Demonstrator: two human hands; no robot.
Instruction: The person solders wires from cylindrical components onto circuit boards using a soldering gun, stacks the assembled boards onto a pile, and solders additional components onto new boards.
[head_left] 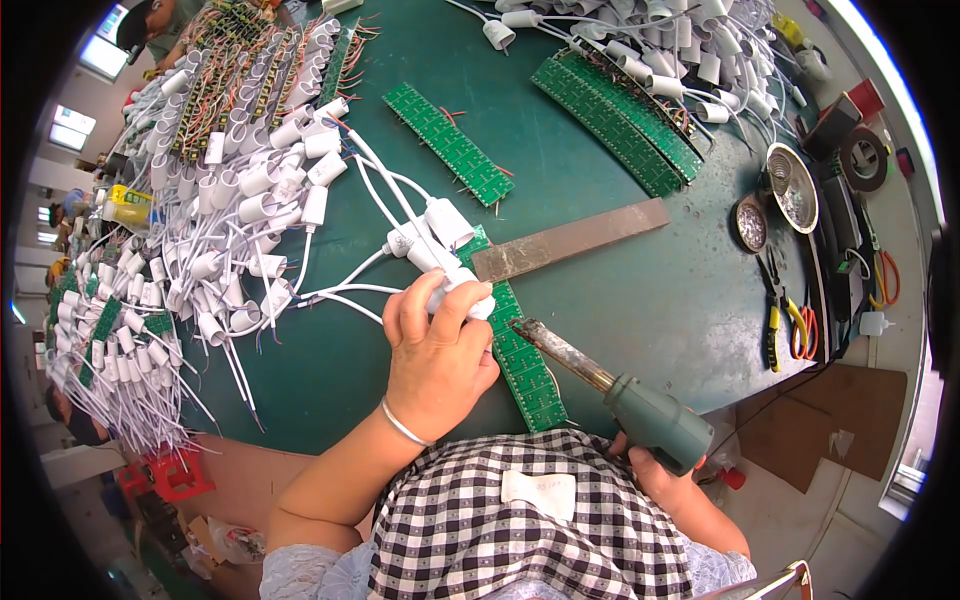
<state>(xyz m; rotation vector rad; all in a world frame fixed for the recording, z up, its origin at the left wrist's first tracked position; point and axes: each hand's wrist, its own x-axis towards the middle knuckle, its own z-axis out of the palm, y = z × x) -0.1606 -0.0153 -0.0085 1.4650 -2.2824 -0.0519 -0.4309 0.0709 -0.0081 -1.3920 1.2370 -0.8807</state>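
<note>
My left hand (435, 355) is closed on a white plastic cap (480, 304), pressing it against the left edge of a long green circuit board strip (528, 375). Beside it, more white caps (448, 222) with white cables lie along the strip. In my right hand (655, 472) is a soldering iron (655, 420) with a dark green handle, its wide tip at or just above the strip, right of the cap; contact I cannot tell. A flat brown metal bar (585, 238) rests across the strip's upper part. My left fingertips are partly hidden behind the cap.
A heap of white cabled caps (255, 205) covers the table's left side; another pile (690, 40) is at the far right. Green board strips (450, 143) lie beyond. Metal bowls (793, 190), pliers (772, 310) and orange-handled scissors (804, 330) sit at the right edge.
</note>
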